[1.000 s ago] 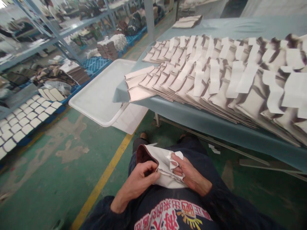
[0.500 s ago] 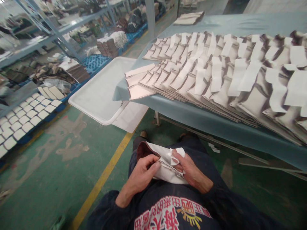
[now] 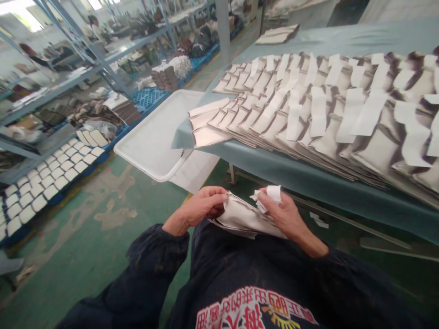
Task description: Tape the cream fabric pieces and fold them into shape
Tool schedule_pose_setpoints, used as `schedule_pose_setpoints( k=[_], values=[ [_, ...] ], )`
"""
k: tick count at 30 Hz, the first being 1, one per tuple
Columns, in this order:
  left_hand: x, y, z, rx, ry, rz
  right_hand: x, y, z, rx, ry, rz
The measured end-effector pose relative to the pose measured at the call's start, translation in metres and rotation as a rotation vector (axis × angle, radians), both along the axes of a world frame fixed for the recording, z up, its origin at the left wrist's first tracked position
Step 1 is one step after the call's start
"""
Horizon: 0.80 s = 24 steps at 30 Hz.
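Observation:
A cream fabric piece (image 3: 245, 214) with dark edges is held over my lap. My left hand (image 3: 206, 204) pinches its left end, fingers pressed together at the corner. My right hand (image 3: 286, 217) is closed on a crumpled white strip (image 3: 273, 193) at the piece's right end; the fingers beneath are partly hidden, so their grip on the fabric is unclear. Beyond my hands, many overlapping cream pieces (image 3: 236, 112) lie in rows on the table, with white strips (image 3: 318, 111) on top of them.
The blue-green covered table (image 3: 247, 157) slants across the right. A white tub (image 3: 151, 146) stands by its left corner. Blue pallets (image 3: 149, 98) with stacked goods and pale pads line the left. Two people sit far back at the upper left.
Both hands have lifted the fabric piece up and away from my body. The brown inside seen earlier at its left end is now turned out of sight. The camera view has shifted.

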State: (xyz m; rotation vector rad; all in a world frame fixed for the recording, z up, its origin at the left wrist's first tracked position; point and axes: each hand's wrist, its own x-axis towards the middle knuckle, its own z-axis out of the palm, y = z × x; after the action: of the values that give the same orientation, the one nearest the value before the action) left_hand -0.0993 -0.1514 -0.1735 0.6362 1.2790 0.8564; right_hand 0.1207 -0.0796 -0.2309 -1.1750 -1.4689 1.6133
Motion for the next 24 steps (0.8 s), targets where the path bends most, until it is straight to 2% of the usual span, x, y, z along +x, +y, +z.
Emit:
schedule_pose_setpoints(
  k=[4,6,10,14,17,20,22,24],
  values=[
    [-0.004,0.011,0.010,-0.002,0.007,-0.020,-0.003,0.011,0.012,0.094,0.001,0.009],
    [-0.001,0.009,0.012,0.055,0.051,-0.018,-0.003,0.012,0.018,0.067,0.015,0.031],
    [0.007,0.001,0.012,0.238,0.250,-0.059,-0.005,0.007,0.029,-0.105,0.094,0.139],
    [0.014,-0.007,0.011,0.337,0.362,-0.133,-0.010,-0.004,0.031,-0.300,0.212,0.201],
    [0.016,-0.012,0.009,0.354,0.376,-0.099,-0.011,-0.009,0.033,-0.455,0.322,0.217],
    [0.016,-0.016,0.005,0.325,0.356,-0.070,-0.008,-0.012,0.038,-0.551,0.412,0.291],
    [0.016,-0.018,0.002,0.310,0.340,-0.071,-0.007,-0.014,0.037,-0.573,0.441,0.314],
    [0.017,-0.019,-0.001,0.308,0.331,-0.071,-0.006,-0.016,0.030,-0.558,0.430,0.272]
  ],
)
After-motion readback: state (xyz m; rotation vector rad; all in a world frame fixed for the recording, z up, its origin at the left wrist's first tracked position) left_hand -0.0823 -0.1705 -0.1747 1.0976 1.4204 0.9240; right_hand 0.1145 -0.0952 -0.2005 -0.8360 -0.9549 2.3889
